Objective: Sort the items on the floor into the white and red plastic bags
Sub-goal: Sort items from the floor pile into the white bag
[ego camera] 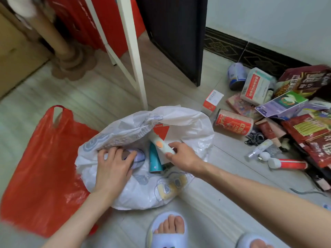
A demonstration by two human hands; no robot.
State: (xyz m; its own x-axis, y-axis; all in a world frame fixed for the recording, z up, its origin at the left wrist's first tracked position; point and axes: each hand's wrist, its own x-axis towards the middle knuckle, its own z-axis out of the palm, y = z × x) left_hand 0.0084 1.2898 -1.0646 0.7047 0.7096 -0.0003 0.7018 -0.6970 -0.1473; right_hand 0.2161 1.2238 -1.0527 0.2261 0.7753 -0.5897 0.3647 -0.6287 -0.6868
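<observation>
white bag (193, 122), open on floor: pale tube (162, 145) is pinched by right hand (182, 158); left hand (114, 165) is laid flat inside, fingers relaxed. red bag (44, 167) lies beside.

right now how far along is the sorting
Early. The white bag already holds a teal tube and a box. The right hand is putting a small white device in while the left hand holds the bag open. The red bag looks flat, and the pile remains unsorted.
</observation>
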